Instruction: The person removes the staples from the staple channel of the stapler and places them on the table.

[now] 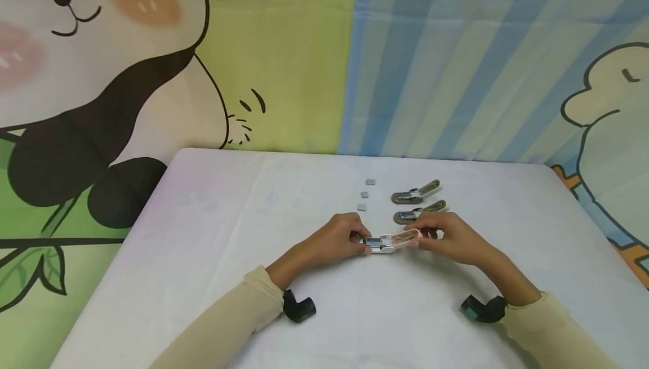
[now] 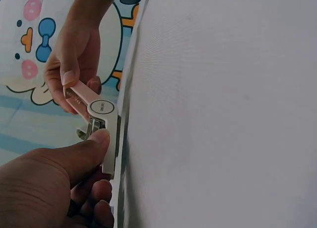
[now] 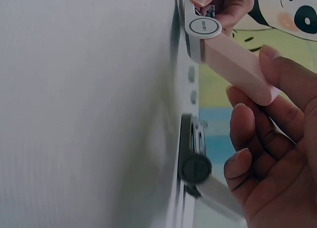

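Observation:
An opened stapler (image 1: 386,245) with a white base and a pink handle lies between both hands over the white table. My left hand (image 1: 334,239) pinches the base end, its thumb (image 2: 101,139) on the side of the base. My right hand (image 1: 453,238) pinches the tip of the raised pink handle (image 3: 237,67) between thumb and fingers. The metal staple channel faces up in the head view; whether staples are in it, I cannot tell. Just beyond it lie two opened grey-green staplers, the nearer one (image 1: 408,216) close to my right fingers and the farther one (image 1: 405,196) behind it.
Three small grey staple strips, the far one (image 1: 371,182), the middle one (image 1: 364,195) and the near one (image 1: 361,208), form a column left of the grey-green staplers. The white table (image 1: 228,200) ends at a patterned cloth backdrop (image 1: 284,65).

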### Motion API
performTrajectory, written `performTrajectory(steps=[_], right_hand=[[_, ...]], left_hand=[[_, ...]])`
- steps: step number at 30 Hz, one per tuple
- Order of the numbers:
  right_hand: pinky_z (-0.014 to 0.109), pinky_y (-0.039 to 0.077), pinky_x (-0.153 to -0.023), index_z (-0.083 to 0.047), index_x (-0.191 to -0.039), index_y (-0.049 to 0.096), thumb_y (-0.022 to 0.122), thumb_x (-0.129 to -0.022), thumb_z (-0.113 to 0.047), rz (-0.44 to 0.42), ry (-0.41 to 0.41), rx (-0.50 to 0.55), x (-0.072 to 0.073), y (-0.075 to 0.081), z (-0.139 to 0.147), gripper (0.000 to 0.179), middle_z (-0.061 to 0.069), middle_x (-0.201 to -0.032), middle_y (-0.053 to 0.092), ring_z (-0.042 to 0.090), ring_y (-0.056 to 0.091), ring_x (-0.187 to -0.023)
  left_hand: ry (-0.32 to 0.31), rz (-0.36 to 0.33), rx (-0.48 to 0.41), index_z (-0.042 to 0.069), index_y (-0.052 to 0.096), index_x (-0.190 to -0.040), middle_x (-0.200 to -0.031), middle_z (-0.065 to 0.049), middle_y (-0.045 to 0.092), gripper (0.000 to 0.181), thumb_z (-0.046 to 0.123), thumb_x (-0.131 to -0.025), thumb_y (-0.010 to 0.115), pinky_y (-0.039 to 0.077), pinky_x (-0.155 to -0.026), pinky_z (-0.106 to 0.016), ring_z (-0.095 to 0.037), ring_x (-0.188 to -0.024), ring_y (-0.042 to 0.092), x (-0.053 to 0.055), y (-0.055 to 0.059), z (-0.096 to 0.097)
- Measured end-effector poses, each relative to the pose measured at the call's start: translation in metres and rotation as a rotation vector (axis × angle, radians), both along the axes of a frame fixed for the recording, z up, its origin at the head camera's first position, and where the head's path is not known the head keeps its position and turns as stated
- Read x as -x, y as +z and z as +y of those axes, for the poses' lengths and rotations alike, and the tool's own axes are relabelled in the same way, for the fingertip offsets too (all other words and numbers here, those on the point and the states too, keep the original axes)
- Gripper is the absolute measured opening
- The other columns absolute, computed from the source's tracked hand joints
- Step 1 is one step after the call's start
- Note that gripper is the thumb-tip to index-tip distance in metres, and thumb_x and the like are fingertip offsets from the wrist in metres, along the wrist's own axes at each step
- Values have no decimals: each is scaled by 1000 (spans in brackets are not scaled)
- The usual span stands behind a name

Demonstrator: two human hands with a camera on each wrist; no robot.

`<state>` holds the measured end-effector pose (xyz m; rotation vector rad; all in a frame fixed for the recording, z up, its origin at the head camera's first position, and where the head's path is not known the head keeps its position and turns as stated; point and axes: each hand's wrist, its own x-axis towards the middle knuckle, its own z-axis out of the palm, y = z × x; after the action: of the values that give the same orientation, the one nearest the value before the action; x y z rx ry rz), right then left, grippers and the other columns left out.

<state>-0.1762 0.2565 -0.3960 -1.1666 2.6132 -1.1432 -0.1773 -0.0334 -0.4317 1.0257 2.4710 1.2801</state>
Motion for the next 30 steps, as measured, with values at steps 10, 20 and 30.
performTrajectory(steps=[10,20,30], right_hand=[[25,42,-56,-6,-112,70,71,-85,3,0,-62,-92,0,11,30,28,-2,-94,64,8,47,-69],[27,43,-57,-8,-112,70,71,-88,-6,-11,-197,-154,0,14,55,24,-7,-85,59,10,49,-70],[27,45,-57,-4,-118,68,70,-90,-10,-52,-246,-171,-5,3,55,28,-5,-88,61,11,52,-70]], left_hand=[[-19,75,64,5,75,-103,-83,4,57,23,17,-84,78,43,-63,-15,-2,-72,51,11,-2,40],[-42,102,135,4,74,-104,-90,2,61,24,18,-85,78,43,-69,-14,-5,-79,53,22,11,70],[-67,242,352,7,75,-107,-98,1,64,25,23,-87,75,42,-79,-20,-10,-90,54,20,8,77]])
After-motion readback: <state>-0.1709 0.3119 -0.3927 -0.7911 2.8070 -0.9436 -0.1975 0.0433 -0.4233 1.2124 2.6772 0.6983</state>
